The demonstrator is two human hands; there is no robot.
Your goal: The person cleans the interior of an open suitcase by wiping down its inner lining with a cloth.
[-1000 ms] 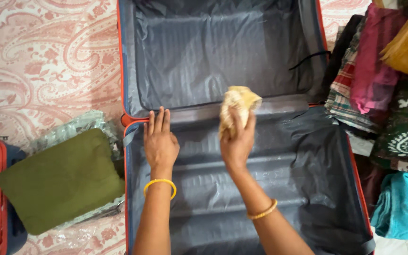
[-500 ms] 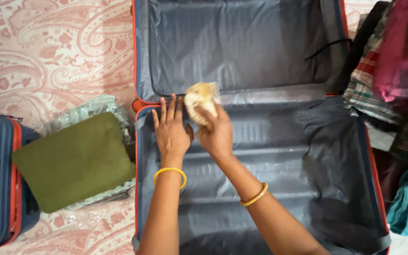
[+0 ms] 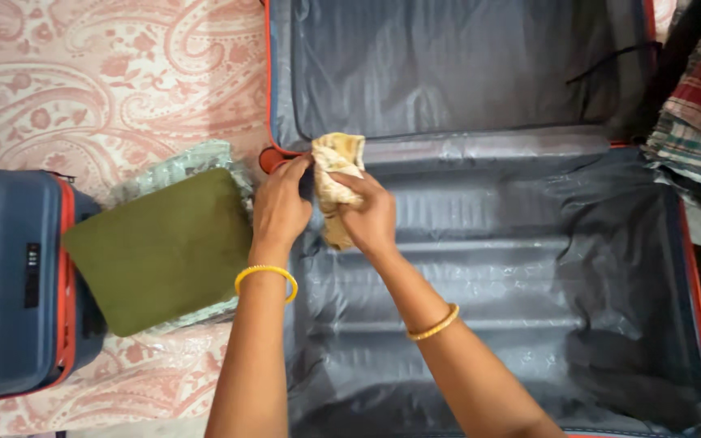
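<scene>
Both forearms are entering from the near edge, each wearing 1 yellow bangle. The right hand [image 3: 371, 217] is gripping a crumpled yellow cloth [image 3: 336, 182], fingers curled around its middle. The left hand [image 3: 280, 207] is resting at the near-left corner of the suitcase [image 3: 529, 341], fingertips touching the cloth's left edge; how far those fingers are spread cannot be told. The cloth is sitting at the hinge fold between the 2 lined halves, toward the left. Judged step: wiping the grey lining. The next move probably calls for a firm grip and pressure along the fold. Left of the case, a green packet [image 3: 160, 247] and a blue case [image 3: 10, 280] are lying on the patterned sheet; clothes [image 3: 691, 138] are piled far right.
</scene>
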